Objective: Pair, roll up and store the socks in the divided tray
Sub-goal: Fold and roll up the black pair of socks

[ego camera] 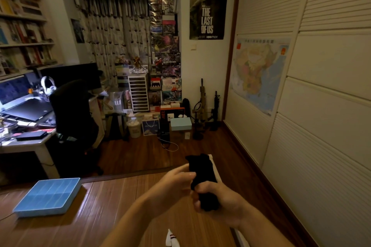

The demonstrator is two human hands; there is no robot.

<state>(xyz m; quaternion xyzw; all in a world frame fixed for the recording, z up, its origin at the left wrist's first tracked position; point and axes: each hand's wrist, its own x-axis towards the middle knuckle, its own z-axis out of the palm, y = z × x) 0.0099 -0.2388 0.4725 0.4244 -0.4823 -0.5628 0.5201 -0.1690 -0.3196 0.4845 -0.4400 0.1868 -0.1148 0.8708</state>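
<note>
A black sock [202, 172] is held up above the wooden surface [112, 202] at centre right. My right hand [218, 200] grips its lower part, fingers curled round it. My left hand [174, 182] reaches in from the left and touches the sock's upper part with its fingers; whether it pinches the fabric is blurred. The blue divided tray [66, 198] lies at the left on the wood, its compartments showing no socks. A white sock with red stripes [170, 238] pokes in at the bottom edge.
A white strip [213, 166] shows behind the black sock. A desk with a lit screen [14, 90] and a dark chair [74, 110] stand at the left. Boxes stack against the far wall. Wardrobe doors [321, 86] line the right side.
</note>
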